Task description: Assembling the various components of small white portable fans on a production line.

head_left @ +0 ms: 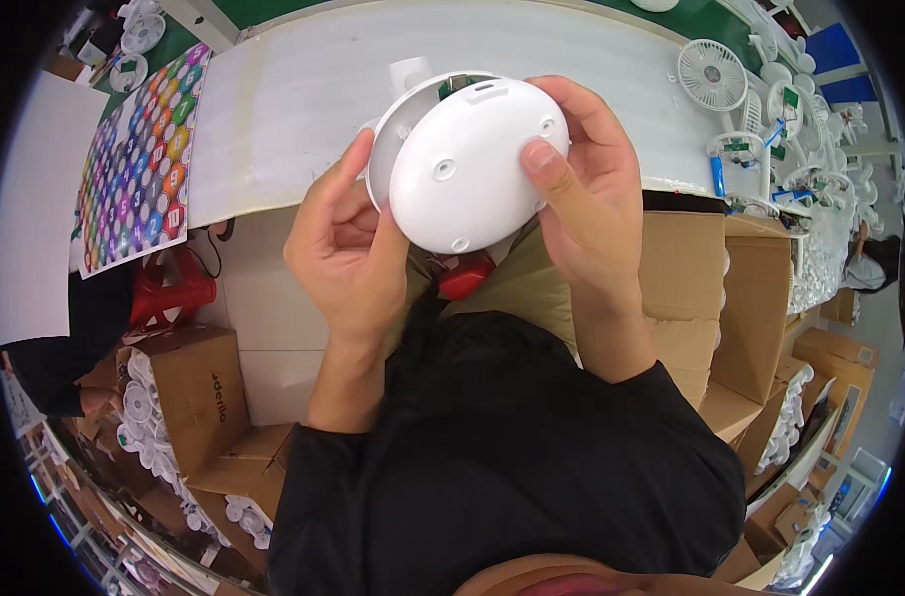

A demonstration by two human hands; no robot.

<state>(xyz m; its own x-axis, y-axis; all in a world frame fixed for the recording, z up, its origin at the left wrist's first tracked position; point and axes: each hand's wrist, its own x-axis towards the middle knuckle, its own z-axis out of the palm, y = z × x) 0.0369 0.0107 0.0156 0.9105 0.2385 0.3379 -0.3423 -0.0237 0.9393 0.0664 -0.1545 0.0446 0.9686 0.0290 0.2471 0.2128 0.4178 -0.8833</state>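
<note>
White cover (482,194): here it is, a smooth oval disc up in the air between both hands, over the counter's near edge, its outer face to the camera, round screw recesses and a small slot near the top showing.
White shell (382,164): right behind the cover, the two overlapping but out of line, a crescent of the inside peeking out at upper left.
Green circuit board (449,87): just visible in that gap, up by the slot.
Left hand (348,243): curled round the left side, fingers at the shell's rim, thumb at the cover's lower left edge, holding on.
Right hand (596,179): wrapped round the right side, thumb flat on the cover's face, fingers reaching behind; their exact grip I can't tell.
Counter (303,139): white-topped, stretching away beyond the hands.
Left flank: a sheet of coloured discs (139,164), a red stool (179,288), and a co-worker's hand (97,399) beside an open cardboard box (199,392).
Right flank: a white fan (711,74) among more white parts, with a big carton (681,258) below.
</note>
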